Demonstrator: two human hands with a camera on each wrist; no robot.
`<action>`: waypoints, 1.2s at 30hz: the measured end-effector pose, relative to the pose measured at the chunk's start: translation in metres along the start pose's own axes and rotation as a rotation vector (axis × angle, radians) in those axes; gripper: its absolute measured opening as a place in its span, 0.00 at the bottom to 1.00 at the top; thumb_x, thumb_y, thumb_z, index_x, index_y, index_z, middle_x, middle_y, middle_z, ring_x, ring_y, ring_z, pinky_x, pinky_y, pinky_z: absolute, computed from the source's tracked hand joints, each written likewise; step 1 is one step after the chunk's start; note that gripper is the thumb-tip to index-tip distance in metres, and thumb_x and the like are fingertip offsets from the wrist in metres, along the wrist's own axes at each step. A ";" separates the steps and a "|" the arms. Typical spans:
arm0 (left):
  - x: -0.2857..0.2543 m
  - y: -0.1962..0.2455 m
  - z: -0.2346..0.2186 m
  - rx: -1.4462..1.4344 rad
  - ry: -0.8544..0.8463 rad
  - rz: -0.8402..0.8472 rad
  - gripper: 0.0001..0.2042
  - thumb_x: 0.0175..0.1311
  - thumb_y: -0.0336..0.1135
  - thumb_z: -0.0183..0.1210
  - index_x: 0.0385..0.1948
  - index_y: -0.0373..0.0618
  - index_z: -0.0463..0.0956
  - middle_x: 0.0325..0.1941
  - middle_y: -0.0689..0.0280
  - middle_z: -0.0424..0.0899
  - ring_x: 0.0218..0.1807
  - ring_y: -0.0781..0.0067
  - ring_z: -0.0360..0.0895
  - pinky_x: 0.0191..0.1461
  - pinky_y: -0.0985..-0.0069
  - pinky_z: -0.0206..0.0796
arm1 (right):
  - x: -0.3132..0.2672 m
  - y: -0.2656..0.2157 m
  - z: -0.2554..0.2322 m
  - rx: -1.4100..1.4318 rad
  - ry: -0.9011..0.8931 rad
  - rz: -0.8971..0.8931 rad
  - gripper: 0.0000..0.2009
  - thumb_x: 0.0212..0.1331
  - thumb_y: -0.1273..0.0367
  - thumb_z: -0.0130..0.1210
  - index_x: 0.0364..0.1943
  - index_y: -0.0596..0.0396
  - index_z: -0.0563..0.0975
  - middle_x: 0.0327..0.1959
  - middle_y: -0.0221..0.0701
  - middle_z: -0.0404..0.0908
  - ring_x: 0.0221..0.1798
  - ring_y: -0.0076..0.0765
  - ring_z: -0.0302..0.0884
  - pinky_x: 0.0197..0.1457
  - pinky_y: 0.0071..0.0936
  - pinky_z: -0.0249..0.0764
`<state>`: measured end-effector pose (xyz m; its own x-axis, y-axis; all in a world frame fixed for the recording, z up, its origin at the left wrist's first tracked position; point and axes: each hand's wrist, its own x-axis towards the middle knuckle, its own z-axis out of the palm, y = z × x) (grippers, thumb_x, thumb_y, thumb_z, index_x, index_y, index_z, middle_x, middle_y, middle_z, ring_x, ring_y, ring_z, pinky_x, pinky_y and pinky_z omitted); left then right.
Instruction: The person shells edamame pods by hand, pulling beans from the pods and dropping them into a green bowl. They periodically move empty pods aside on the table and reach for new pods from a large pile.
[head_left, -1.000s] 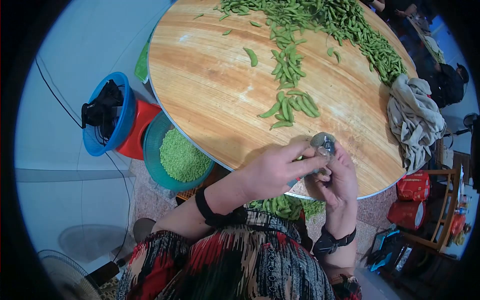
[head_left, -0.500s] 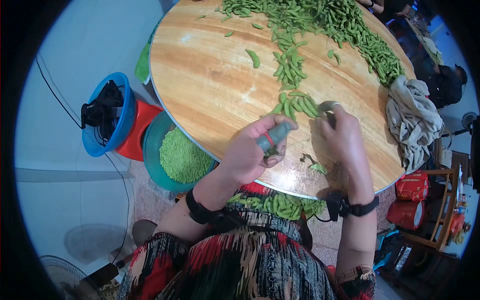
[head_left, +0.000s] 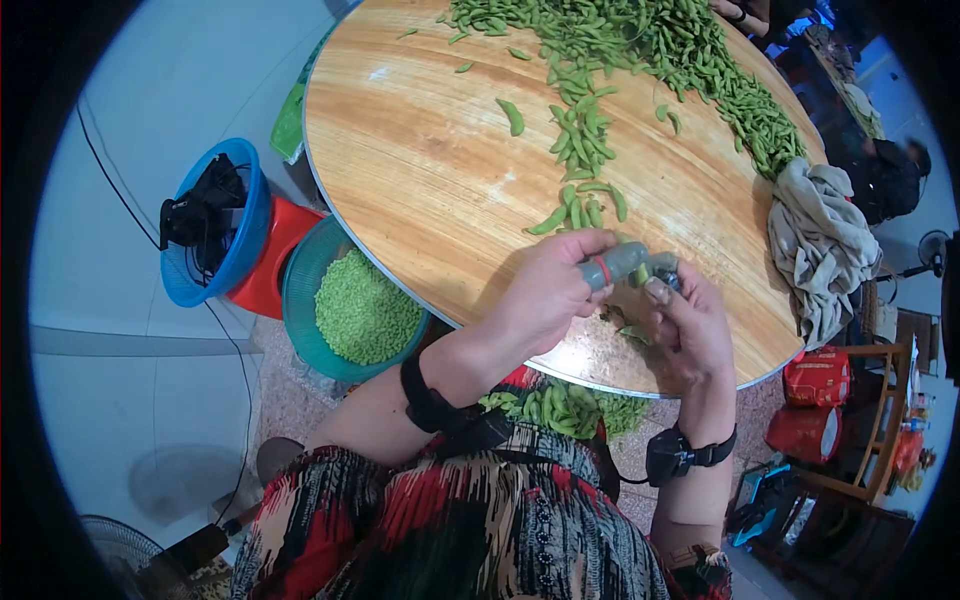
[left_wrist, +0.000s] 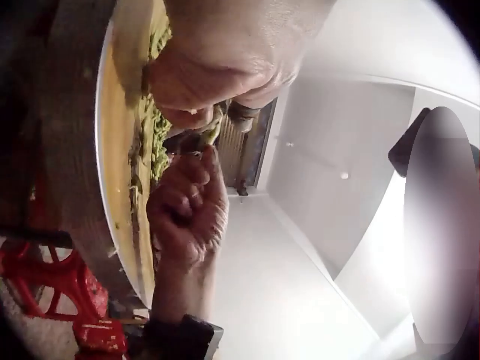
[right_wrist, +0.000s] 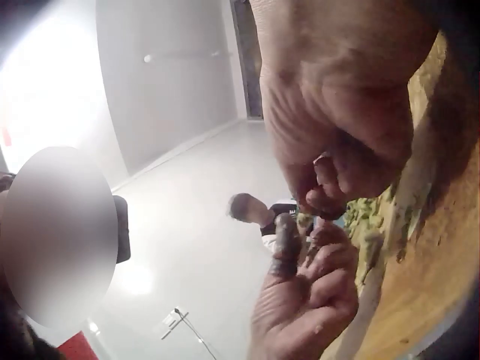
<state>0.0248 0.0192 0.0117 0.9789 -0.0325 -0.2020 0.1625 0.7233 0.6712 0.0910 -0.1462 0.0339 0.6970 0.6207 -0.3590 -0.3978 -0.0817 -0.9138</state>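
Note:
Over the near edge of the round wooden table (head_left: 430,200), my two hands meet at a green soybean pod (head_left: 642,277). My right hand (head_left: 698,328) pinches it between thumb and fingers. From the other side, my left hand (head_left: 540,295) holds the pod's end with curled fingers. Its grey-green thumb cover (head_left: 622,263) has a red band round it. The pod also shows between the fingertips in the left wrist view. Several loose pods (head_left: 575,207) lie just beyond the hands, and a scrap of pod (head_left: 632,334) lies below them.
A large heap of pods (head_left: 690,60) spreads over the far table. Left of the table stand a teal basin (head_left: 297,300) of shelled beans and a blue basin (head_left: 262,215) on a red stool. A grey cloth (head_left: 825,240) hangs at the right edge. More pods (head_left: 560,408) lie below the near edge.
My hands came apart, the right reaching to the near pods, and are now together again around a pod. The small cluster of near pods has fewer in it.

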 end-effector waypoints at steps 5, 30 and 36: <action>0.000 0.000 0.007 0.161 0.092 0.102 0.03 0.58 0.28 0.56 0.32 0.43 0.75 0.24 0.76 0.72 0.21 0.92 0.58 0.21 0.90 0.45 | -0.015 0.003 0.009 0.092 -0.153 -0.054 0.13 0.66 0.61 0.40 0.40 0.58 0.68 0.23 0.26 0.69 0.19 0.14 0.56 0.20 0.13 0.54; -0.007 0.006 0.018 0.502 -0.009 0.046 0.08 0.59 0.35 0.57 0.27 0.42 0.72 0.22 0.74 0.70 0.27 0.87 0.65 0.30 0.85 0.59 | -0.013 0.020 0.018 0.141 -0.042 -0.059 0.07 0.62 0.74 0.42 0.39 0.59 0.72 0.22 0.26 0.73 0.17 0.16 0.61 0.20 0.13 0.57; 0.004 -0.011 0.004 0.941 0.136 0.448 0.07 0.53 0.26 0.59 0.34 0.40 0.73 0.23 0.72 0.70 0.29 0.83 0.67 0.34 0.82 0.63 | 0.000 0.032 0.009 -0.628 0.227 -0.364 0.06 0.59 0.76 0.44 0.32 0.60 0.74 0.18 0.21 0.71 0.21 0.17 0.66 0.25 0.17 0.64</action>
<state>0.0272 0.0081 0.0060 0.9607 0.2251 0.1626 -0.1231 -0.1799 0.9760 0.0730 -0.1413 0.0066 0.8520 0.5232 0.0180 0.2478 -0.3727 -0.8942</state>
